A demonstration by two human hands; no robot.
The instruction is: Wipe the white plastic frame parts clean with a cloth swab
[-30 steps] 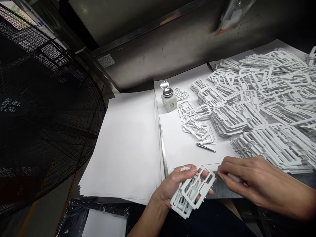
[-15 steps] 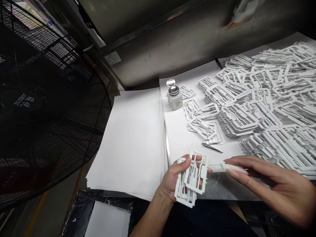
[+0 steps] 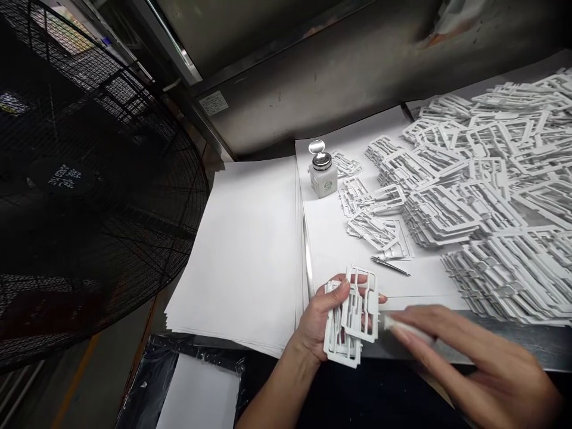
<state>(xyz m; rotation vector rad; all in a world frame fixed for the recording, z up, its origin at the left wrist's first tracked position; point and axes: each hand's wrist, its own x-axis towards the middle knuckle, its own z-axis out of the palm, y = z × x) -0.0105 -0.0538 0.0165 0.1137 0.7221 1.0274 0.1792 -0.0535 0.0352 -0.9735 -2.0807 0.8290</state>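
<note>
Several white plastic frames (image 3: pixel 361 307) are fanned out in my left hand (image 3: pixel 318 319), with the thumb pressed on top of them. Just to their right, my right hand (image 3: pixel 476 357) pinches a small white piece (image 3: pixel 409 329) between thumb and fingers; motion blurs it, and its tip is near the edge of the held frames. Tweezers (image 3: pixel 390 265) lie on the white paper above my hands. Small loose piles of similar frames (image 3: pixel 374 229) rest beyond the tweezers.
A white bottle with an open metal lid (image 3: pixel 323 179) stands behind the small piles. Large stacks of frames (image 3: pixel 513 274) cover the right side. White paper sheets (image 3: pixel 250 250) lie at left, beside a big black fan (image 3: pixel 102 179). A metal panel (image 3: pixel 286 101) rises behind.
My right hand has moved left and slightly down, bringing the white piece closer to the held frames. The view has shifted slightly; my left hand keeps its hold.
</note>
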